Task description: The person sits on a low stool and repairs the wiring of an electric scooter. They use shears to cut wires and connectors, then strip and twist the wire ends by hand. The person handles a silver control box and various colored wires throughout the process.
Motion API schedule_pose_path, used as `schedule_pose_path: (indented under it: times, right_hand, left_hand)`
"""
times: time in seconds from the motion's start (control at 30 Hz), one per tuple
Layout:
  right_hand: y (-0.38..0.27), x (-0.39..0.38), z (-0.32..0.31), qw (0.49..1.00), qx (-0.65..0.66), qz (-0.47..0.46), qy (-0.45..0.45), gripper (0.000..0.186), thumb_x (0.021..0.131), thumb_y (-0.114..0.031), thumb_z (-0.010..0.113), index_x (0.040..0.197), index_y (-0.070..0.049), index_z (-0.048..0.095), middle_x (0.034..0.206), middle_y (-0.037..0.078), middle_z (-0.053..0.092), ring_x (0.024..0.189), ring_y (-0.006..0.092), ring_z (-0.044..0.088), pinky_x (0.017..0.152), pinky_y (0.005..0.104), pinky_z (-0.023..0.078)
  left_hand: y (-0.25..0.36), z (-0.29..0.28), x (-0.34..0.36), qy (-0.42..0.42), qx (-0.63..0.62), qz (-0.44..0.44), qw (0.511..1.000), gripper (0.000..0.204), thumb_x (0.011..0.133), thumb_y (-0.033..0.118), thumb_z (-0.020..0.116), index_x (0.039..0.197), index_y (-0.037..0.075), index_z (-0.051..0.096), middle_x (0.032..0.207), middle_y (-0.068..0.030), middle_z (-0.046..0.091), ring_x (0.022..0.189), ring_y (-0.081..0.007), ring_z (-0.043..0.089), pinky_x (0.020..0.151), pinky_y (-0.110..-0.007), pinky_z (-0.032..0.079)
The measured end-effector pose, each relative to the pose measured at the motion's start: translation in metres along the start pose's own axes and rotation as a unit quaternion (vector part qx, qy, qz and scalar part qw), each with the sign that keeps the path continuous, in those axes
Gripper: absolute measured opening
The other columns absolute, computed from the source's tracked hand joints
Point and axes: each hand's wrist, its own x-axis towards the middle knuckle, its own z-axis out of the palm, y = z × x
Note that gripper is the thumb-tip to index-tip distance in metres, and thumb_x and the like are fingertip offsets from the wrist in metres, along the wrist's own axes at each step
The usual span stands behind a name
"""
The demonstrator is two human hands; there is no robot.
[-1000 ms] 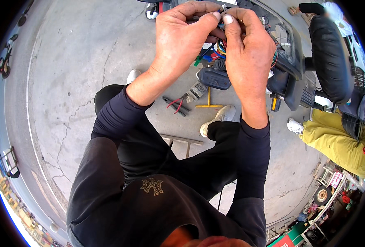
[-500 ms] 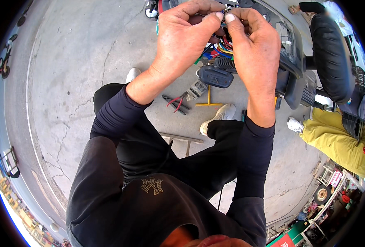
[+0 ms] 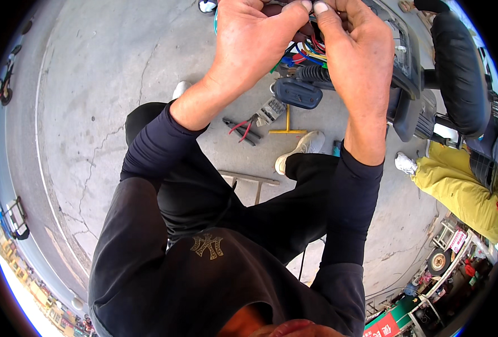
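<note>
My left hand [image 3: 249,48] and my right hand [image 3: 358,64] meet at the top edge, fingers closed and thumbs pinched on something too small and hidden to make out. Just under them, a bundle of red, blue, yellow and green wires [image 3: 311,56] hangs in the front of a dark vehicle [image 3: 406,78], beside a ribbed black rubber boot [image 3: 311,74] and an oval dark housing [image 3: 297,93].
Red-handled pliers [image 3: 238,128], a grey parts case [image 3: 268,112] and a yellow T-handled tool [image 3: 288,121] lie on concrete. A black padded seat [image 3: 459,76] is at right, near a person in yellow trousers [image 3: 457,199]. Parked two-wheelers [image 3: 5,90] line the left; a wheeled cart [image 3: 440,261] sits lower right.
Both my hands have moved up and a little right in the picture, still pinched together. The surroundings appear slightly higher too, as the view shifts.
</note>
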Motion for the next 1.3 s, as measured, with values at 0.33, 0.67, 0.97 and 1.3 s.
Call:
schedule_pose_path:
  times: [0.33,0.67,0.97,1.3]
  right_hand:
    - [0.003,0.002,0.0,1.0,-0.006,0.011,0.004,0.009,0.088,-0.006,0.065,0.086,0.004,0.065,0.067,0.016,0.064,0.058,0.0228,0.063,0.056,0.0343,0.047]
    - [0.006,0.002,0.001,0.999,0.001,0.032,-0.001,0.009,0.088,-0.006,0.065,0.086,0.003,0.066,0.066,0.015,0.064,0.057,0.0226,0.062,0.056,0.0344,0.046]
    - [0.034,0.002,0.004,0.989,0.131,0.042,-0.054,0.02,0.096,-0.013,0.064,0.103,0.005,0.068,0.087,0.004,0.069,0.076,0.008,0.06,0.071,0.0241,0.049]
    - [0.031,0.006,0.01,0.973,0.215,0.055,-0.069,0.016,0.095,-0.01,0.064,0.101,0.005,0.068,0.084,0.001,0.067,0.074,0.0046,0.057,0.066,0.0214,0.047]
  left_hand:
    - [-0.001,0.0,0.0,0.0,-0.019,-0.013,1.0,0.014,0.093,-0.001,0.062,0.105,-0.006,0.07,0.09,-0.006,0.071,0.076,-0.0074,0.064,0.068,-0.021,0.054]
    - [0.003,0.003,-0.001,0.009,0.0,-0.004,1.0,0.013,0.093,-0.001,0.063,0.103,-0.006,0.071,0.089,-0.0052,0.072,0.075,-0.0062,0.063,0.067,-0.02,0.053]
    - [0.006,0.002,-0.003,0.009,0.028,-0.041,0.999,0.017,0.095,0.001,0.059,0.111,-0.005,0.063,0.092,-0.0051,0.068,0.075,-0.0069,0.062,0.066,-0.02,0.052]
    - [0.012,-0.015,-0.003,-0.043,0.078,-0.018,0.996,0.013,0.095,0.011,0.067,0.104,0.002,0.068,0.097,-0.0062,0.071,0.085,-0.0119,0.069,0.073,-0.026,0.057]
